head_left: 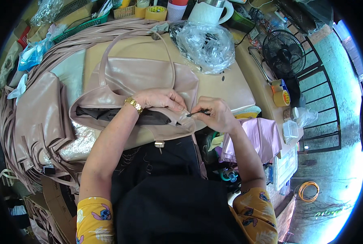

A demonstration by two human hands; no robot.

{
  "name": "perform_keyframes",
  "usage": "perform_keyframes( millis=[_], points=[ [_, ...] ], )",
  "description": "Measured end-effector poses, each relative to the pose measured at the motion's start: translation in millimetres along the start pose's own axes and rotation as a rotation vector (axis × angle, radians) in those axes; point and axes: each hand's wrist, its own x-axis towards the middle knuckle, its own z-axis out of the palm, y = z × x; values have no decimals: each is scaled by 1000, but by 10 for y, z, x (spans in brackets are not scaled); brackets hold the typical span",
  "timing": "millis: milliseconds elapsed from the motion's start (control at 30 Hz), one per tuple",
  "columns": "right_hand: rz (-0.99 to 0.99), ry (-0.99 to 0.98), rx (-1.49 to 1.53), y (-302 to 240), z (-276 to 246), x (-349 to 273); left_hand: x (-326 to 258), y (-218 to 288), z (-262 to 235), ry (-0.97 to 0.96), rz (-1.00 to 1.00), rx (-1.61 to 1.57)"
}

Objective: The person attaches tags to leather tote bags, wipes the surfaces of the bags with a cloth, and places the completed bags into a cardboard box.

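One large workbench with a smooth beige top fills the middle of my view, and its far edge is crowded with tape rolls, a white jug and a crumpled clear plastic bag. To the right of the bench there is a black metal railing and a small black fan, and beyond them grey ground in bright daylight. On my left lies a pile of the same dusty-pink faux leather, cut into flat panels and long narrow straps.

The dusty-pink handbag lies flat on the bench directly in front of me. Its surface is smooth and a little shiny, its two thin handles curve away from me, and the open mouth shows dark lining.

My left hand, with a gold wristwatch, is closed on the upper edge of the bag near its right corner, fingers pinched together on the leather. My right hand is closed around a thin dark tool, whose tip touches the same corner.
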Motion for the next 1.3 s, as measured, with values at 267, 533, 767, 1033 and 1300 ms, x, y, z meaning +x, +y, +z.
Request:
perform_keyframes(
  millis=[267, 533, 767, 1033, 1300],
  points=[
    [-279, 401, -49, -472, 268, 100, -1659, 651, 473, 845, 425, 50],
    [-204, 80, -456, -710, 569, 1148, -1680, -74, 823, 916, 96, -963],
    [-177, -7, -499, -558, 637, 1212, -1622, -273, 994, 997, 257, -1126],
    [-248, 163, -472, -1284, 280, 1035, -1547, -37, 576, 1276, 331, -1415],
    [-149, 349, -464, -855, 366, 1182, -1711, -16, 907, 1291, 357, -1155]
  ],
)
